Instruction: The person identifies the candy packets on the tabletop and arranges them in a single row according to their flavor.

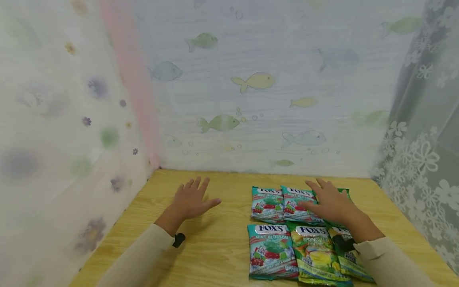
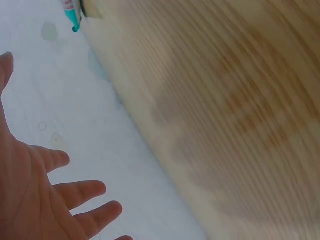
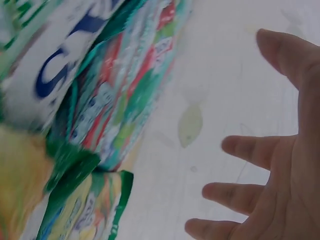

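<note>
1. Landmark: the spring bag (image 1: 319,258), middle of the front row on the desk (image 1: 211,251). All positions refer to it, as the person faces the wall.
2. Step in hand (judgement): both hands are free and six bags lie in two rows, so this reads as a pause between handling actions, not a grasp or a placement.
3. Next move (judgement): further handling calls for lowering one hand to a chosen bag and pinching its edge. Overlapping edges may drag a neighbouring bag.
4. Left hand (image 1: 192,201): released, fingers extended and spread. It hovers left of and beyond the spring bag, well apart from it.
5. Right hand (image 1: 331,203): released, fingers extended, thumb apart. It hangs beyond the spring bag, over the rear row. The right wrist view shows a gap between its fingers and the bags.
6. Front row: the front mint bag (image 1: 272,252) is immediately left of the spring bag; the end bag (image 1: 355,263) is immediately right, partly hidden by the right forearm.
7. Rear row: the outer mint bag (image 1: 267,205) is beyond and left of the spring bag; the inner mint bag (image 1: 295,199) is directly beyond; the green bag (image 1: 347,191) is beyond and right, mostly hidden by the right hand.
</note>
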`<action>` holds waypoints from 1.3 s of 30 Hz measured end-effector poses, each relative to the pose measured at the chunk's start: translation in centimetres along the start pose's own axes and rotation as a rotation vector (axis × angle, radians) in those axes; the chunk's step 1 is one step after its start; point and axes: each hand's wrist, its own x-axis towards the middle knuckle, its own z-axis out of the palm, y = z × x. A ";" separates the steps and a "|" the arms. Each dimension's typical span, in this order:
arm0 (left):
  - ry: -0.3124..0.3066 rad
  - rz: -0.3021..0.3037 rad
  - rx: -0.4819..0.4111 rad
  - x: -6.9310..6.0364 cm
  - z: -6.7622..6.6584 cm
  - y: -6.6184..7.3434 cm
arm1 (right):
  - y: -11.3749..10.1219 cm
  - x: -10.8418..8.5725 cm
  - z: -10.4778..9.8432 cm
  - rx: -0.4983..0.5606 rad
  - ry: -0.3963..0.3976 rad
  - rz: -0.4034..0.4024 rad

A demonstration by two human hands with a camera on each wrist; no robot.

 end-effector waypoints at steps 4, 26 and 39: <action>0.002 -0.002 -0.032 0.4 0.4 0.9 | -0.5 0.7 0.2 0.080 -0.004 -0.022; -0.051 -0.024 -0.603 3.5 3.1 6.4 | -1.7 2.0 1.2 0.340 -0.029 -0.014; -0.202 -0.121 -1.043 4.3 4.4 10.5 | -3.0 2.6 3.1 0.385 -0.054 -0.025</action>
